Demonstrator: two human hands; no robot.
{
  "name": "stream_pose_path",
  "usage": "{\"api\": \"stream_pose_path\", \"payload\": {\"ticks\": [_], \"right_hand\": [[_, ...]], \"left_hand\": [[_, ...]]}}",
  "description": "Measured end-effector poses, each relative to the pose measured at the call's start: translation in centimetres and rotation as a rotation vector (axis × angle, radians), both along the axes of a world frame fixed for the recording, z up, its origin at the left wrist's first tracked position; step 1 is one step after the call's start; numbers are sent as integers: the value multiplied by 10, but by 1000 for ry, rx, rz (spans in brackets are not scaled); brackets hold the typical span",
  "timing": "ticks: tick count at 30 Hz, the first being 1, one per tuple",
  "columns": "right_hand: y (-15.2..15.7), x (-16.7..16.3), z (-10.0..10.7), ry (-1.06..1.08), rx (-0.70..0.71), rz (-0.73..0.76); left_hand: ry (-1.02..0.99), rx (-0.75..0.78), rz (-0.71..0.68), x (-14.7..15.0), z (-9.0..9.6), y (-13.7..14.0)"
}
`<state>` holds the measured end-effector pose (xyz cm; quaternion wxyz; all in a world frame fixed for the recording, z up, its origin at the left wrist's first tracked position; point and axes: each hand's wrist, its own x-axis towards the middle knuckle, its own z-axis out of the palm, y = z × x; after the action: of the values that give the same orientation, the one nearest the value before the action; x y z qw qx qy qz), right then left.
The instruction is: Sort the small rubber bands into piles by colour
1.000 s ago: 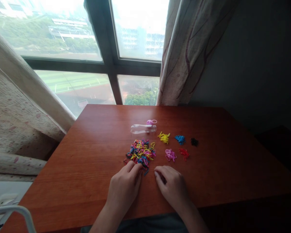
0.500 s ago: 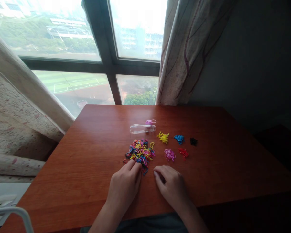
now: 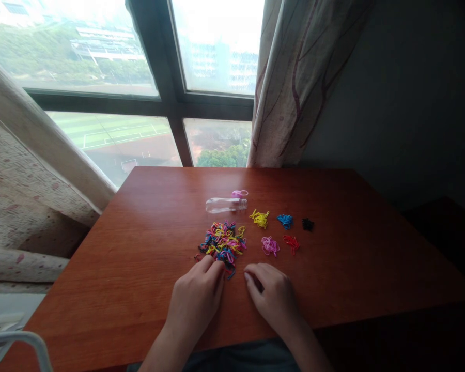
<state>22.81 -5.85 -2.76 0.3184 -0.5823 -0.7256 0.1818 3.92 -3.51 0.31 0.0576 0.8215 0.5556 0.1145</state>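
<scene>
Bottle (image 3: 225,205): behind the heap (image 3: 222,238)
Five piles (image 3: 270,246): right of heap
Left hand (image 3: 197,294): at heap's front
Right hand (image 3: 274,294): front-right of heap

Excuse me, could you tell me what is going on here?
A person's left hand is at the near edge of a mixed pile of small coloured loops; the right hand is apart from it. To the right sit separate yellow, blue, black, pink and red piles. Behind lies a clear bottle.

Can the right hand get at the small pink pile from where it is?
Probably yes: the right hand is just on the near side of the pink pile, and nothing visible stands between them; the red pile lies off to the right.
</scene>
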Motion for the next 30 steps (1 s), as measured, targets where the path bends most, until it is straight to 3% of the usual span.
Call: {"api": "stream_pose_path", "payload": {"ticks": [12,20,30], "right_hand": [[0,0,2,-16,13,-8],[-1,0,5,-19,8,-5],[-8,0,8,-14,6,153]], "left_hand": [[15,-4,-29,-1,-4,1],[-219,59,-43,-1,-5,-8],[-282,69,-86,2,-14,-17]]}}
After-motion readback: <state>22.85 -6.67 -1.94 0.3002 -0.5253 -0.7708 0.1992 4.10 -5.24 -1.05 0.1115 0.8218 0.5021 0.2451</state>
